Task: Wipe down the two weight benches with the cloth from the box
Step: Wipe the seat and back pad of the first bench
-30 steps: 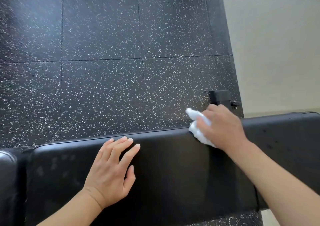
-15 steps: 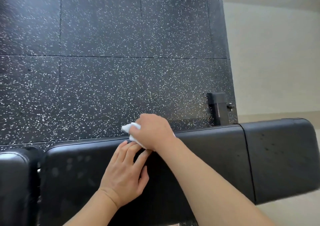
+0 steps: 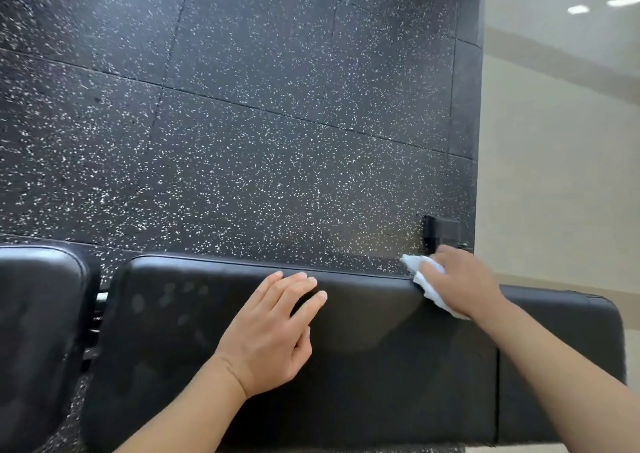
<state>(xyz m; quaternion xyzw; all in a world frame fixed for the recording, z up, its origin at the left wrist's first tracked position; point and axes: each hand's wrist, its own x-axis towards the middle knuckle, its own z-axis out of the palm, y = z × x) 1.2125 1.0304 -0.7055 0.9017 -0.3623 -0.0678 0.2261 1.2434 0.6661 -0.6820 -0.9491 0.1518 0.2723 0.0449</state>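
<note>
My right hand (image 3: 459,281) sits at the far edge of the long bench pad (image 3: 363,366), fingers curled over a crumpled white cloth (image 3: 424,277) and pressing it down on the padding. The cloth bunches under my palm; one corner sticks out past my fingers over the pad's far edge, and a strip shows below the heel of my hand, lying on the black surface. My fingertips themselves are hidden on the far side of the cloth, so I cannot tell how tightly they close.

My left hand (image 3: 273,331) lies flat on the same pad, nearer its middle, well apart from the cloth. Its fingers are straight and close together, tips reaching almost to the pad's far edge, thumb tucked alongside. It holds nothing.

A seam crosses the pad to the right of my right forearm, and a shorter padded section (image 3: 561,348) continues beyond it. Off the pad's left end, across a narrow gap with metal parts showing, is another black cushion (image 3: 38,314). Faint smudges mark the pad's surface left of my left hand.

Beyond the pad's far edge lies black rubber flooring (image 3: 242,123) flecked with white, laid in tiles. A black frame part (image 3: 441,230) stands on it just past my right hand. To the right of that, the flooring ends at a pale smooth floor (image 3: 554,175).
</note>
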